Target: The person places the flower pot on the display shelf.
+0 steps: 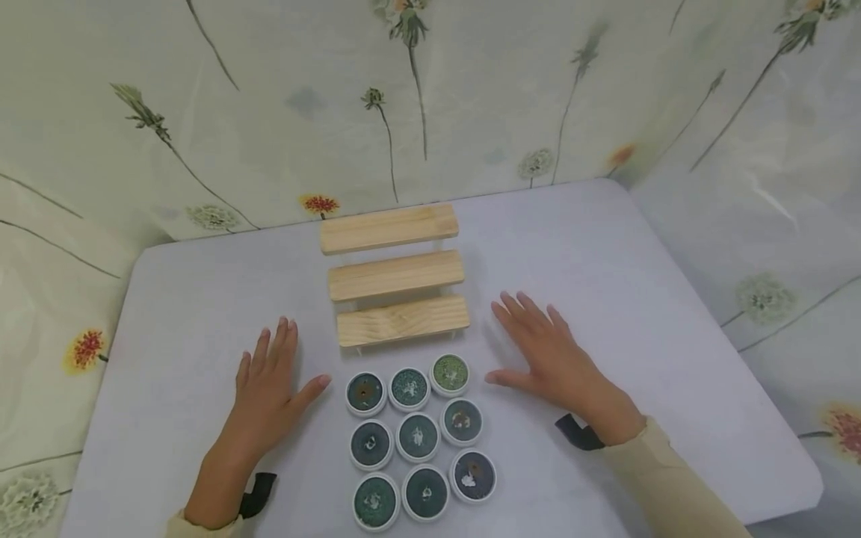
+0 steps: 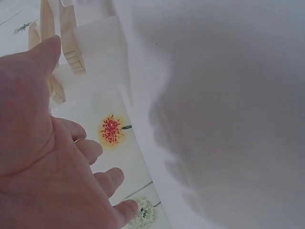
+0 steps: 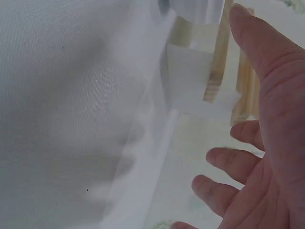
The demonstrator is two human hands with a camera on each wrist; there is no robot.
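My left hand (image 1: 264,403) is held palm down at the left of the table, fingers straight and thumb spread, with nothing in it. On the other side, my right hand (image 1: 548,359) has its fingers extended and also holds nothing. Between them several round white-rimmed tins with green tops stand in rows, among them a light green one (image 1: 450,374), a dark one with a brown spot (image 1: 366,393) and a dark purplish one (image 1: 474,476). Behind the tins is a three-tier wooden rack (image 1: 403,320) on pale supports. Both palms show in the wrist views, apart from the rack.
A white-covered table (image 1: 578,246) carries everything. Curtain-like sheeting (image 1: 471,90) printed with flowers hangs along the back and sides. A black band (image 1: 580,433) sits at the right wrist, and another band (image 1: 258,495) at the left.
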